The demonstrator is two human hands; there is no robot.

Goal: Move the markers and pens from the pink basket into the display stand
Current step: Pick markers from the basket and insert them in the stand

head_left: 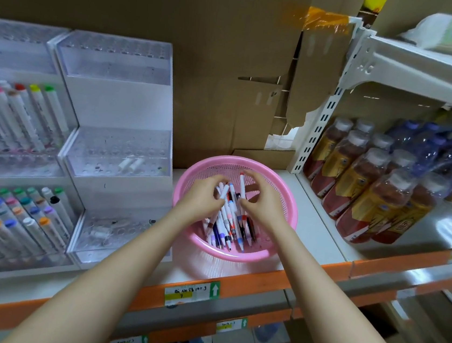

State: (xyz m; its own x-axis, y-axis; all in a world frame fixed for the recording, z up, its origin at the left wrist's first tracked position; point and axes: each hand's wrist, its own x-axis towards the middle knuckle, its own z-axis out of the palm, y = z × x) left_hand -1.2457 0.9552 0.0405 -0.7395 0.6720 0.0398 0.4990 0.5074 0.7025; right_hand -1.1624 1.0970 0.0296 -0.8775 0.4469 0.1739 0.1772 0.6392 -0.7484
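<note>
A round pink basket [284, 220] stands on the white shelf, with several white pens and markers [228, 228] lying in it. Both my hands are inside the basket. My left hand [202, 197] curls its fingers round a white pen with a dark tip. My right hand [263, 203] pinches a white marker [242, 186] with a red cap, held upright. To the left stands a clear three-tier acrylic display stand [119, 156] whose holes are mostly unfilled, with a couple of white caps lying in the middle and bottom tiers.
A second display stand [18, 130] at far left is packed with colour-capped markers. Shrink-wrapped bottles [371, 193] fill the shelf on the right. Brown cardboard [216, 71] backs the shelf. An orange shelf edge [248, 286] with price labels runs along the front.
</note>
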